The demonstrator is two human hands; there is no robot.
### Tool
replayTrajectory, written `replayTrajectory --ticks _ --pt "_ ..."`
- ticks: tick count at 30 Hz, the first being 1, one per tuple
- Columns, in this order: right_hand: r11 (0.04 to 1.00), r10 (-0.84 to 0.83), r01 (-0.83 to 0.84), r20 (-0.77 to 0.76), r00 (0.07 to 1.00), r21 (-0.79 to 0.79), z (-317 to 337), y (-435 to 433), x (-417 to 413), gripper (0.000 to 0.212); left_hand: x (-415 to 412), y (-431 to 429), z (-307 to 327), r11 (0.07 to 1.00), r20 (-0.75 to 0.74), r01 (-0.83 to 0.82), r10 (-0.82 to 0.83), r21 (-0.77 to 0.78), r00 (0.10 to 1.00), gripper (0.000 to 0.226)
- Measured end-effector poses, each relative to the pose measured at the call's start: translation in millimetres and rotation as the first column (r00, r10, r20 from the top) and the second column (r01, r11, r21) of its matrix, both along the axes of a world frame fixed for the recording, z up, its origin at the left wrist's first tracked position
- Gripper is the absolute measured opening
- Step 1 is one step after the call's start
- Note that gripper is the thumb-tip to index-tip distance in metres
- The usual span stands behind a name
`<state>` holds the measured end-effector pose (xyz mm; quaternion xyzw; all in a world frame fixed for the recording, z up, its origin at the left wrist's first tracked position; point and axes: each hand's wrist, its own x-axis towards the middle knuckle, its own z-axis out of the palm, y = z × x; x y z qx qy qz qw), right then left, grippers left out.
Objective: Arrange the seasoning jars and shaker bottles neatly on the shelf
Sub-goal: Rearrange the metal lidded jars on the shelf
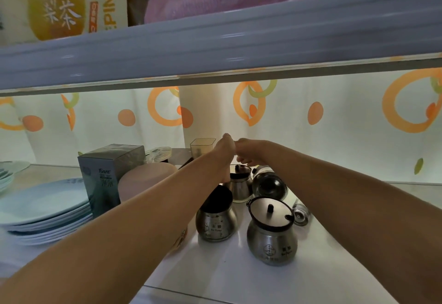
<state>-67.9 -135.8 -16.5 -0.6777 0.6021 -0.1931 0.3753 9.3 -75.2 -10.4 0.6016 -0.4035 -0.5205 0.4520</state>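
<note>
Three bulbous steel seasoning jars stand on the white shelf [239, 277]. The front-left jar [216, 220] has a dark top, the front-right jar [271, 234] a silver lid with a black knob, and the back jar [239, 185] a knobbed lid. A dark glass bottle [269, 184] sits right of the back jar. A small shaker bottle [300, 213] lies on its side beside it. My left hand [223, 158] hangs fingers-down against the back jar's left side. My right hand [248, 152] is curled just above that jar's lid. Neither grip is visible.
A stack of pale blue plates [47, 210], a grey box [105, 174] and a pink bowl [143, 180] fill the left of the shelf. A clear square cup [202, 147] and a paper roll [198, 112] stand behind. The upper shelf edge [215, 50] hangs low overhead.
</note>
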Motion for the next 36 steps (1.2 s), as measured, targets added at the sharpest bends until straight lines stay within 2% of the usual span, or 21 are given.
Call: replayTrajectory --ticks 4,7,12,19,24,28,31,36 --pt "1.000 -0.022 0.021 -0.071 0.997 -0.017 -0.2 -3.7 3.0 0.034 1.5 8.7 2.4 1.000 -0.039 0.027 -0.027 0.009 0.999 0.065" --pt "1.000 -0.024 0.022 -0.100 0.995 -0.019 0.5 -1.5 4.0 0.045 3.0 9.2 3.2 1.000 -0.047 0.030 -0.029 0.005 0.998 0.063" --pt "0.999 -0.031 0.032 -0.083 0.996 0.012 3.6 1.2 -1.0 0.074 5.0 7.3 1.6 1.000 -0.004 0.024 -0.025 -0.018 1.000 0.065" --pt "1.000 0.001 0.003 -0.130 0.991 0.028 12.2 10.5 -5.1 0.083 13.0 -0.7 0.0 0.998 0.043 -0.011 0.014 -0.065 0.999 0.065" --pt "0.999 0.031 -0.037 -0.140 0.990 -0.038 8.1 8.5 -2.7 0.078 14.6 0.8 -2.7 0.995 0.055 0.004 0.002 -0.097 0.999 0.059" --pt "0.999 0.044 -0.046 -0.098 0.994 -0.021 0.5 5.4 -1.6 0.045 4.5 10.1 1.3 0.994 0.062 0.000 0.007 -0.109 0.998 0.041" --pt "0.999 0.021 -0.023 -0.091 0.996 -0.023 -0.4 7.5 -0.8 0.040 3.1 9.9 3.6 0.997 0.058 -0.005 0.009 -0.080 0.998 0.042" --pt "0.999 -0.025 0.022 -0.090 0.996 -0.027 4.0 12.7 -0.3 0.075 10.0 7.6 0.7 0.997 -0.012 -0.030 0.030 -0.064 0.999 0.031"
